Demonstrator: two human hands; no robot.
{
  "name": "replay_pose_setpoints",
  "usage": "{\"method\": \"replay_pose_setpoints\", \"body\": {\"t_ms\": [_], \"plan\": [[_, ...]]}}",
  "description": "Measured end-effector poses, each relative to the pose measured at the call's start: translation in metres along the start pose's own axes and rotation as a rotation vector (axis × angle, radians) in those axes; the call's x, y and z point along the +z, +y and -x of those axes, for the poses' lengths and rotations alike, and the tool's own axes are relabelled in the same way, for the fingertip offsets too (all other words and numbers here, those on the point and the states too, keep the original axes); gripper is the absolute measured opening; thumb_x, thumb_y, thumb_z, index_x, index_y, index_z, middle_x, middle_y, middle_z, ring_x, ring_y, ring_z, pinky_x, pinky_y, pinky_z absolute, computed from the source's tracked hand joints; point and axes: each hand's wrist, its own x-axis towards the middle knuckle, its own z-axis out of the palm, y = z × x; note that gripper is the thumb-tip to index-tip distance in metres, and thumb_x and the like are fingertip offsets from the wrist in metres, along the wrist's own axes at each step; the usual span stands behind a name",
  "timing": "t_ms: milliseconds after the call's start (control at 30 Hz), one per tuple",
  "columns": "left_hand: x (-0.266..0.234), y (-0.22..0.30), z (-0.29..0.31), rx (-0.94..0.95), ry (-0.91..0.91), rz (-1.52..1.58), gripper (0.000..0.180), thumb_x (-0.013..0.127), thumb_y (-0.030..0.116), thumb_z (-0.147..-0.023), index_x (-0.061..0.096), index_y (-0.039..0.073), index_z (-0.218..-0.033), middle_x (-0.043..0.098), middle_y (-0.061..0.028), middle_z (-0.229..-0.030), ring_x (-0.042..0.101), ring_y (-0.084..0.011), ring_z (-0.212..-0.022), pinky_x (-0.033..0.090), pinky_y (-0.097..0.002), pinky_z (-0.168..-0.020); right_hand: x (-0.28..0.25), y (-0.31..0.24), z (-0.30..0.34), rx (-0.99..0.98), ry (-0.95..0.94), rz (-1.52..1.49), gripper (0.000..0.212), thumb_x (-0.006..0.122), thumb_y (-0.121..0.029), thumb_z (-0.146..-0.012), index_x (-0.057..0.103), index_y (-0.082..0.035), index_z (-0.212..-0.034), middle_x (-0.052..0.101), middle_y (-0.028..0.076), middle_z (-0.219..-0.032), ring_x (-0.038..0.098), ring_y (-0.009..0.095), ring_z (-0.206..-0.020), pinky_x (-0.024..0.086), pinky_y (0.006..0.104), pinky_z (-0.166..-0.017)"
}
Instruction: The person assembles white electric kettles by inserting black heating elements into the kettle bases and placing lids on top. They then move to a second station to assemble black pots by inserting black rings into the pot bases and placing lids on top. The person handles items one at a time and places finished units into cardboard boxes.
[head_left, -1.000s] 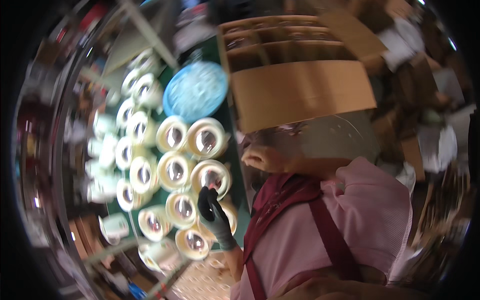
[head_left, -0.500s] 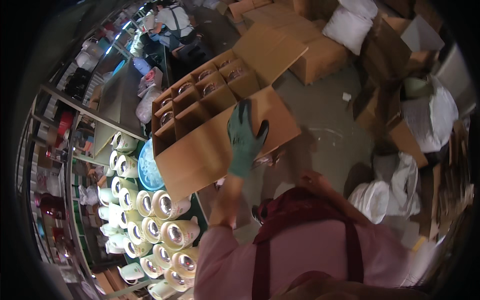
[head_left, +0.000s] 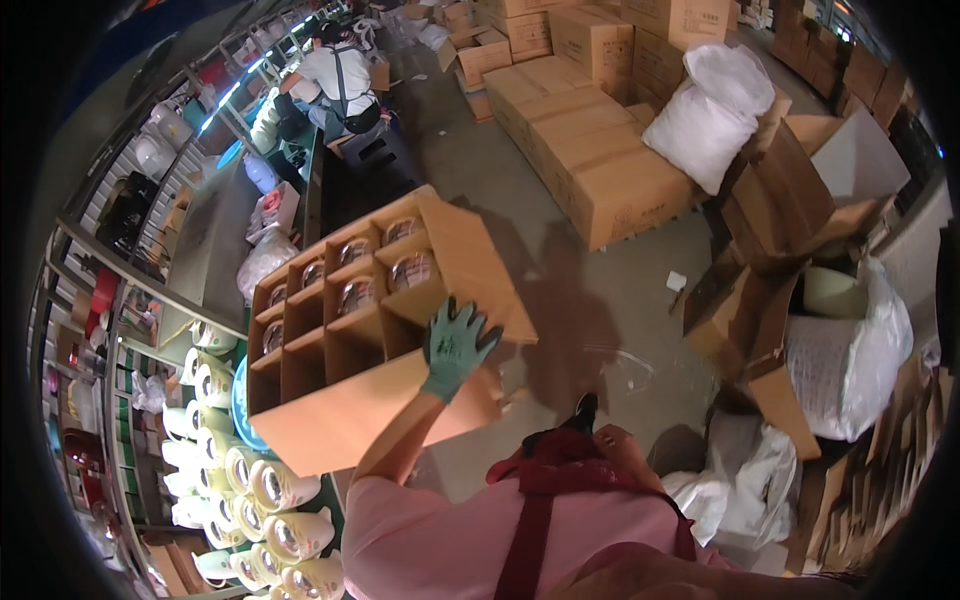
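An open brown cardboard carton with upright cardboard dividers [head_left: 340, 430] stands at the far end of the green worktop [head_left: 331, 500], its flaps folded outward; what it rests on is hidden. Shiny, rounded, glass-like pieces [head_left: 411, 270] sit in the far and middle rows of compartments, while the nearest row looks vacant.

The left hand, in a grey-green glove with dark fingertips [head_left: 458, 345], lies on the carton's near right corner, fingers spread; it has hold of nothing visible. A second ago it was over the jugs, and half a second ago flat on the long flap, so the work now lies at the carton's corner. The bare right hand [head_left: 618, 450] is beside the dark red apron [head_left: 545, 470], too small to tell how far closed.

Just left are a round blue plastic basin [head_left: 240, 395] and rows of pale cream-green jugs with mirrored insides [head_left: 298, 536]. Beyond, a co-worker in a white top [head_left: 345, 75] sits at a bench.

Dark printing marks the stacked sealed brown cartons [head_left: 600, 150] and the glove's back; no label shows on the carton's visible sides.
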Motion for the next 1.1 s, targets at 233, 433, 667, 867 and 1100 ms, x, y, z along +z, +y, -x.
{"method": "replay_pose_setpoints", "body": {"t_ms": [233, 433, 667, 867, 1100], "plan": [[0.014, 0.006, -0.022, -0.213, 0.058, -0.030, 0.020, 0.077, 0.027, -0.074, 0.065, 0.012, -0.077, 0.063, -0.0046, -0.091, 0.059, -0.0358, -0.095, 0.048, -0.0478, -0.076, -0.122, -0.046, -0.182, 0.043, -0.103, 0.216, 0.028, 0.066, -0.032, -0.094, 0.068, -0.007, -0.104, 0.068, 0.014, -0.093, 0.068, 0.027, -0.085, 0.053, 0.0373, -0.076], [0.003, 0.012, -0.045, -0.424, -0.088, 0.013, 0.035, 0.078, 0.034, -0.073, 0.066, 0.011, -0.097, 0.062, -0.0105, -0.108, 0.056, -0.0376, -0.106, 0.048, -0.0497, -0.086, -0.033, -0.145, -0.352, -0.442, -0.779, -0.229, 0.043, 0.058, -0.031, -0.101, 0.053, -0.005, -0.134, 0.058, 0.012, -0.132, 0.060, 0.024, -0.114, 0.048, 0.0377, -0.098], [0.026, 0.035, -0.029, -1.116, -0.481, -0.269, 0.079, 0.070, 0.054, -0.075, 0.052, 0.006, -0.136, 0.059, -0.0169, -0.117, 0.057, -0.0375, -0.105, 0.043, -0.0515, -0.090, 0.039, -0.199, -0.433, -0.022, -1.700, -0.232, 0.086, 0.061, -0.054, -0.094, 0.020, -0.010, -0.155, 0.028, 0.021, -0.159, 0.043, 0.033, -0.137, 0.044, 0.0473, -0.105], [0.064, 0.039, -0.101, -1.541, -0.664, -0.579, 0.056, 0.076, 0.024, -0.069, 0.052, 0.008, -0.116, 0.057, -0.0123, -0.109, 0.058, -0.0334, -0.104, 0.045, -0.0483, -0.089, 0.047, -0.118, -0.573, -0.615, -2.047, 0.138, 0.036, 0.063, -0.037, -0.095, 0.062, -0.002, -0.102, 0.064, 0.010, -0.092, 0.057, 0.021, -0.085, 0.048, 0.0394, -0.076], [0.112, 0.048, -0.056, -1.558, -0.821, -1.155, 0.048, 0.061, 0.028, -0.081, 0.052, -0.003, -0.117, 0.054, -0.0188, -0.106, 0.059, -0.0351, -0.090, 0.053, -0.0520, -0.074, 0.031, -0.178, -0.742, -0.759, -1.458, 0.349, 0.026, 0.065, -0.028, -0.093, 0.066, -0.003, -0.103, 0.069, 0.009, -0.087, 0.064, 0.020, -0.081, 0.051, 0.0385, -0.076]]}}
